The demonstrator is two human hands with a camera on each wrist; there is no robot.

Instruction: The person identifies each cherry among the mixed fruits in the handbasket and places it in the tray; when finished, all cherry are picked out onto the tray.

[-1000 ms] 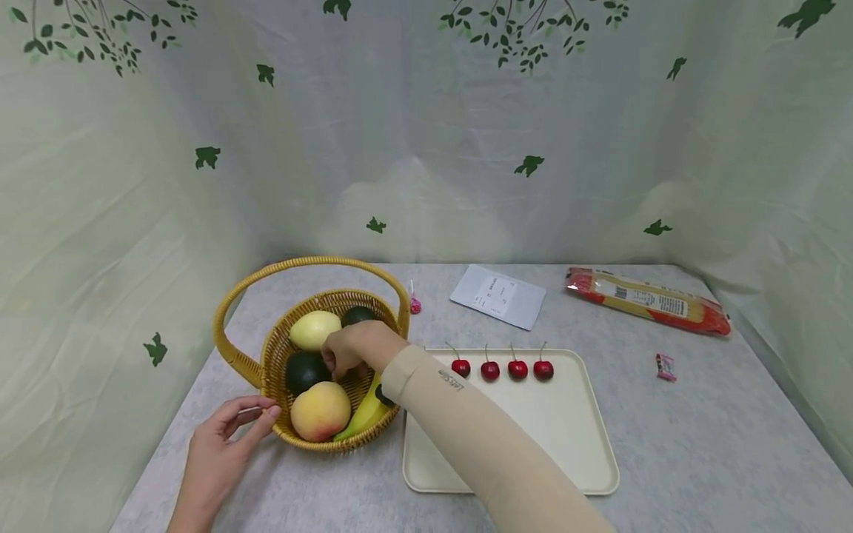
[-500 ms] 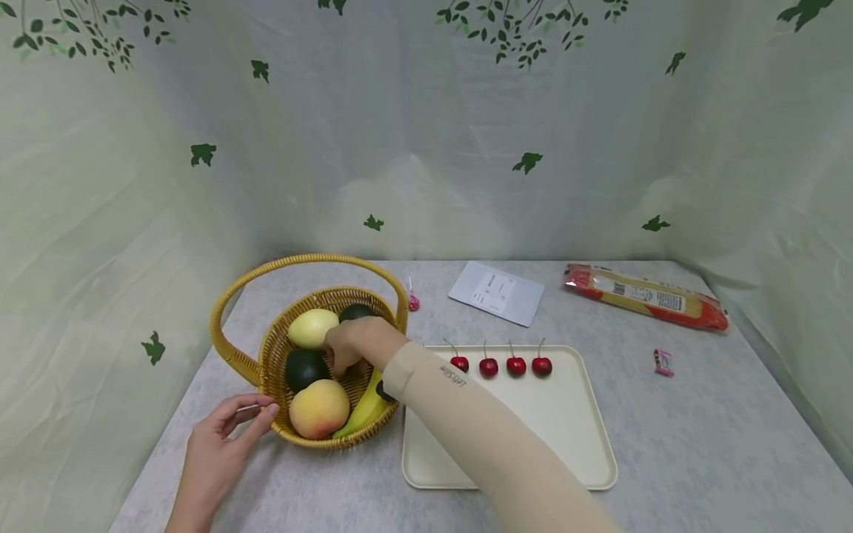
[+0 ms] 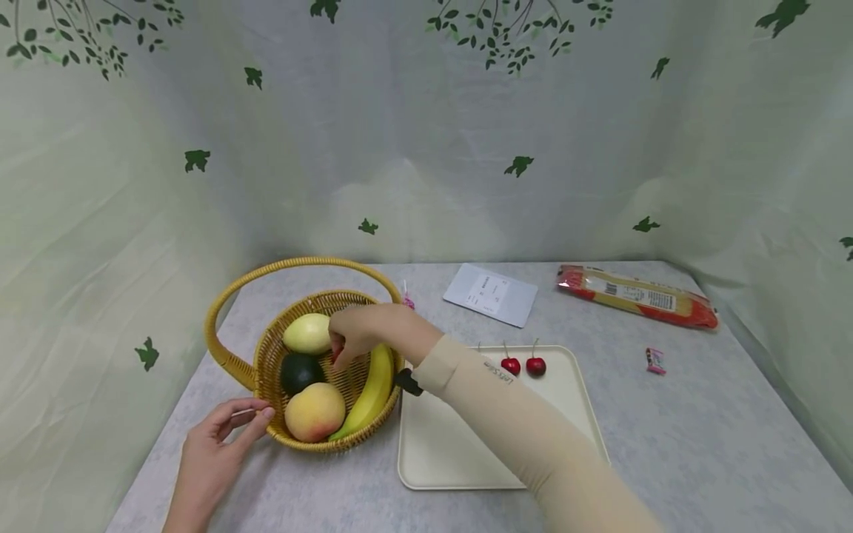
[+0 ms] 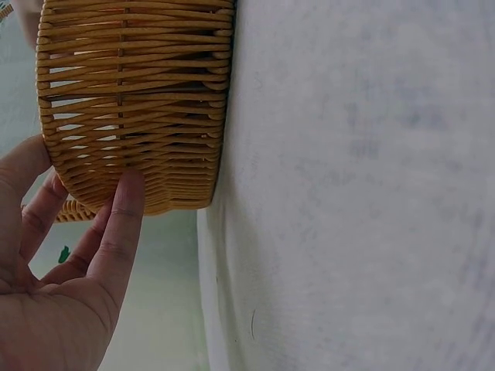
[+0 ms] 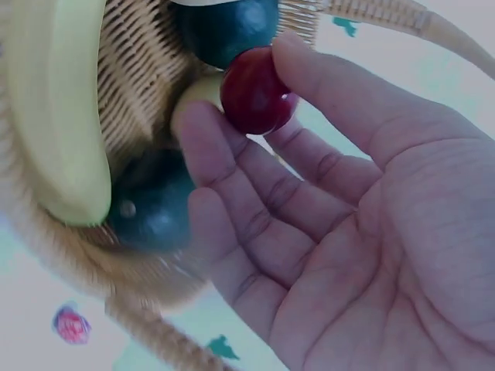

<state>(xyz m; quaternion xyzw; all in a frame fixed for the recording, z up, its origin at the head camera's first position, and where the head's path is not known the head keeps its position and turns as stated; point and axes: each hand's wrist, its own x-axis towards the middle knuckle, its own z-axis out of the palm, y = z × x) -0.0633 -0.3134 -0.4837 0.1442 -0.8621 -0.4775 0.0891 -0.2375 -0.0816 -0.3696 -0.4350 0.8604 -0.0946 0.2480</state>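
Note:
My left hand (image 3: 216, 448) pinches the near-left rim of the wicker basket (image 3: 313, 446); in the left wrist view the thumb (image 4: 126, 209) lies against the woven outer wall. Over the basket, my right hand (image 3: 363, 333) holds a red cherry (image 5: 255, 91) between thumb and fingertips. Inside the basket are a peach (image 3: 315, 412), a banana (image 3: 369, 396), a pale yellow oval fruit (image 3: 308, 334) and a dark green, avocado-like fruit (image 3: 301, 372). A second dark green fruit (image 5: 155, 205) appears in the right wrist view; the right hand hides it in the head view.
Right of the basket lies a cream tray (image 3: 440, 451) with cherries (image 3: 536, 366) near its far edge, partly hidden by the right sleeve. Behind are a lollipop (image 3: 409, 302), a grey pouch (image 3: 489, 295) and a long red-and-yellow packet (image 3: 636, 296). A small pink candy (image 3: 656, 360) lies right.
My right hand has risen a little from among the fruit, and the cherry now shows in its fingers. The sleeve now covers the left cherries on the tray. My left hand stays at the rim.

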